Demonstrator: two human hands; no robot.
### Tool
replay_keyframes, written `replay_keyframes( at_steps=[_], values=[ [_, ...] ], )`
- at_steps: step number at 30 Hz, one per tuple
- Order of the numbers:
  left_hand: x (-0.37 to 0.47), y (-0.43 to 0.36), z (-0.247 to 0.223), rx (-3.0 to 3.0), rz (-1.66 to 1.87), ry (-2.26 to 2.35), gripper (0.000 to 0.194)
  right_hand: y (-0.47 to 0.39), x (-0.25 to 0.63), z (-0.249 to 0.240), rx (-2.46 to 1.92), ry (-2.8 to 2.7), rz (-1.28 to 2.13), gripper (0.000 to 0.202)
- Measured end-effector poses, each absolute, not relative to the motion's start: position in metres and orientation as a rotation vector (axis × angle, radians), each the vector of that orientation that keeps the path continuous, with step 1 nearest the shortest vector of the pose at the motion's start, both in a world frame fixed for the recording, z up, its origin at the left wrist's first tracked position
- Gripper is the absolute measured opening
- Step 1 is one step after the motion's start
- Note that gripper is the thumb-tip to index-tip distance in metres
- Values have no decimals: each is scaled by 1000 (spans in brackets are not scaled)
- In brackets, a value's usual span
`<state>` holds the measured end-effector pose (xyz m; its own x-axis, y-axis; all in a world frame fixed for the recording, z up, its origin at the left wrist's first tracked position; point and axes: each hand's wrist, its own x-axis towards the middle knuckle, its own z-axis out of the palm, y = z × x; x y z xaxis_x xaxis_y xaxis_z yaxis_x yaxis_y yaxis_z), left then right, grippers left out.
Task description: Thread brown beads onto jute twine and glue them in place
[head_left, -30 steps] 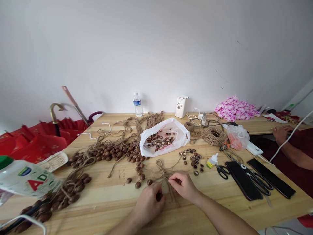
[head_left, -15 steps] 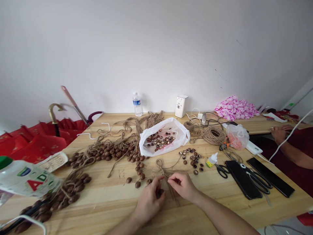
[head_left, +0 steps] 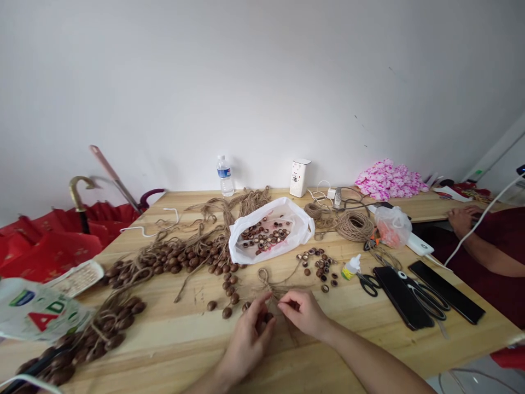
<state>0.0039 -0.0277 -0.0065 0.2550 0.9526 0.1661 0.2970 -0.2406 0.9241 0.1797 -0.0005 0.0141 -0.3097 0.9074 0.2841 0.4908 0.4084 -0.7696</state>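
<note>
My left hand (head_left: 249,335) is curled on the near side of the table, thumb and fingers around a round brown nut (head_left: 268,317), mostly hidden. Close beside it, my right hand (head_left: 305,313) has its thumb and forefinger pinched on a twine strand too thin to make out well. Just beyond my fingertips lies a knotted bundle of brown twine (head_left: 268,284) with a loop at its far end, loose ends spreading to the right. Several loose nuts (head_left: 227,312) lie left of my hands. Cut nut shells (head_left: 324,262) are scattered beyond my right hand.
A white plastic bag (head_left: 235,243) of shells stands mid-table. Nuts strung on twine (head_left: 176,257) heap at left. To the right are a glue bottle (head_left: 351,267), scissors (head_left: 426,298), phone (head_left: 404,298) and twine coil (head_left: 355,226). Another person's arm (head_left: 478,243) rests at far right.
The view has turned slightly right, so things sit further left. My left thumb has spread a little from the fingers; my right hand keeps its pinch near the twine.
</note>
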Motion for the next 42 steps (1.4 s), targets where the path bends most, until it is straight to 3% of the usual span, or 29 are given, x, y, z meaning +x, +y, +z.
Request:
replay_keyframes(
  at_steps=[10,15,22,27,42],
  values=[
    [4,-30,-5,1677,951,1150,45,-3,179,14,-1157,-1952,720,14],
    [5,-30,-4,1773,897,1050,49,-6,178,19,-1158,-1951,708,3],
    [3,-30,5,1933,879,990,55,-5,181,17,-1259,-1987,581,18],
    [4,-31,11,1965,830,988,52,-5,182,16,-1154,-2116,566,8],
    [6,-32,7,1942,806,998,50,-8,179,16,-1131,-2171,513,13]
  ],
)
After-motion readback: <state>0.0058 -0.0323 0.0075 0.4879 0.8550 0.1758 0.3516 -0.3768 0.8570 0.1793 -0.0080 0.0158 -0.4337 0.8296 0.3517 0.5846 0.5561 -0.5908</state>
